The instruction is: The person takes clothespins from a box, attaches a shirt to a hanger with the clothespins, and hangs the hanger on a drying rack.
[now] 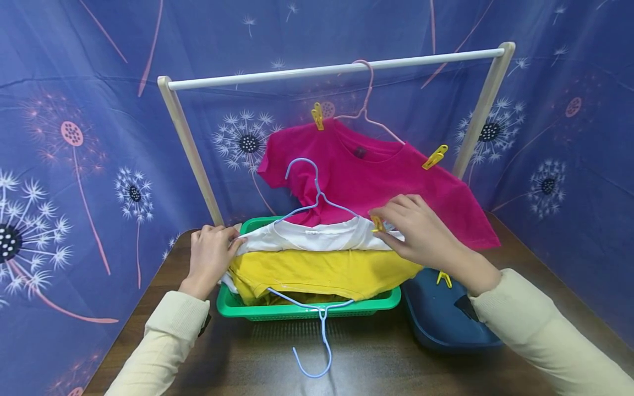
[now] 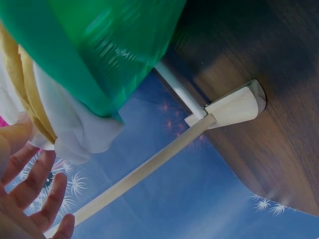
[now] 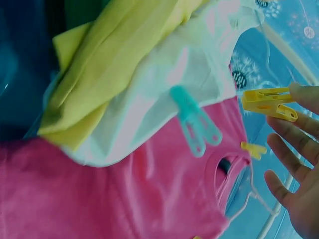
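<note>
A white T-shirt with a blue hanger through its neck lies over the green basket. My left hand pinches its left end between thumb and fingers. Between thumb and index finger, my right hand pinches a yellow clothespin close to the shirt's right shoulder. In the right wrist view a teal clothespin sits on the white shirt's edge. A yellow T-shirt lies in front, with another blue hanger sticking out towards me.
Behind, a pink T-shirt hangs from a pink hanger on the white rail, with yellow clothespins on its shoulders. On the right stands a dark blue container, with a yellow clothespin at its far side.
</note>
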Available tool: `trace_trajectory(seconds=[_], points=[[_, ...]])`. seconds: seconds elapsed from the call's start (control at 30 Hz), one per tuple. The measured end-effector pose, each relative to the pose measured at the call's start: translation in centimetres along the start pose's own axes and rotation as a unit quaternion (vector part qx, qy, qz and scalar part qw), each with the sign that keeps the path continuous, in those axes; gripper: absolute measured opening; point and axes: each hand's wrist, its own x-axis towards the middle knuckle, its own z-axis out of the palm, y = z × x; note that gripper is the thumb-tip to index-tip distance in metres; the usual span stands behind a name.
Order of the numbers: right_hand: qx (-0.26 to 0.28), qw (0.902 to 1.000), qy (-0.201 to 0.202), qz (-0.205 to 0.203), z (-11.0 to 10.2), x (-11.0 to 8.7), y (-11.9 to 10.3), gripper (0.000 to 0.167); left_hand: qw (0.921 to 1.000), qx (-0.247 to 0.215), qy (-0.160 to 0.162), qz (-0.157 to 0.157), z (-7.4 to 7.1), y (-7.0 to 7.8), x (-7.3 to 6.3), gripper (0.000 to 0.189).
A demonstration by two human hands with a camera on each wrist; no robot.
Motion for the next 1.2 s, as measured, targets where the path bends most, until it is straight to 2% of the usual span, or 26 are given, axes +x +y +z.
trace_trajectory(seconds=[0.23, 0.57, 0.83, 1.2], points=[[-0.006, 0.9990, -0.043, -0.006, 1.5, 1.5, -1.6, 0.044, 1.0000, -0.005, -0.003, -0.001, 0.1, 0.0, 0.0, 0.019], [0.016, 0.9970, -0.057, -0.049, 3.9, 3.4, -3.4, 0.043, 1.0000, 0.001, -0.001, 0.003, 0.2, 0.0, 0.0, 0.016], [0.018, 0.9950, -0.077, -0.061, 5.1, 5.6, -4.8, 0.043, 0.9999, 0.009, 0.005, 0.001, 0.1, -0.1, 0.0, 0.015], [0.063, 0.9951, -0.069, -0.030, 6.2, 8.5, -6.5, 0.031, 1.0000, 0.002, 0.005, 0.001, 0.2, -0.1, 0.0, 0.015]])
